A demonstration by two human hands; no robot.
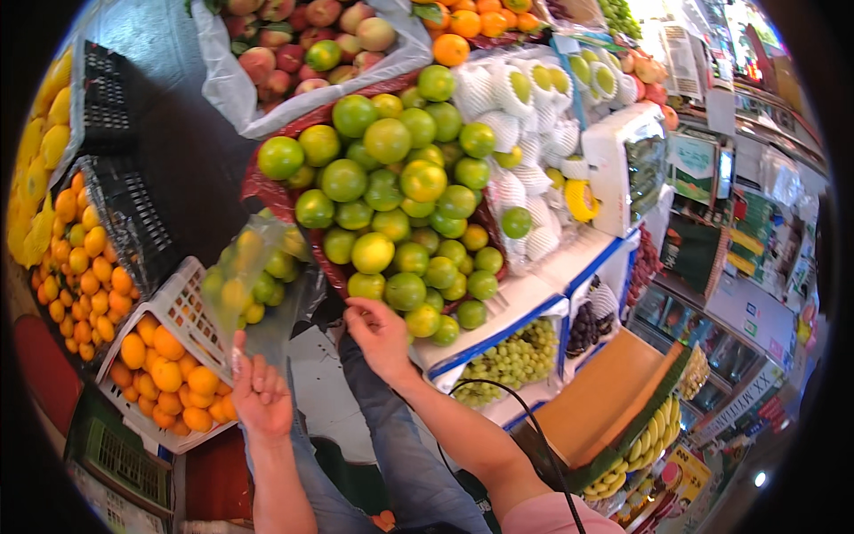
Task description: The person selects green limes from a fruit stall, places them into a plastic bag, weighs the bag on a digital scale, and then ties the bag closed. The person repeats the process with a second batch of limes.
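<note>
A clear plastic bag [294, 331] with several green-yellow citrus fruits [265, 287] is in front of me, left of centre. My left hand [264, 398] is at its near edge, index finger raised, the other fingers curled; the film seems pinched there. To its right, my right hand [380, 336] is by the near corner of a heap of green citrus fruits [384, 191]. Its fingers are bent together, and whatever may be between them is too small to make out. Red lining [277, 203] surrounds the heap.
A white crate of orange fruits [160, 374] stands left of my left hand. Peaches [294, 53] lie beyond the heap. Foam-netted fruits [520, 116] are to its right, green grapes [511, 363] below. A black cable [525, 405] crosses my right forearm.
</note>
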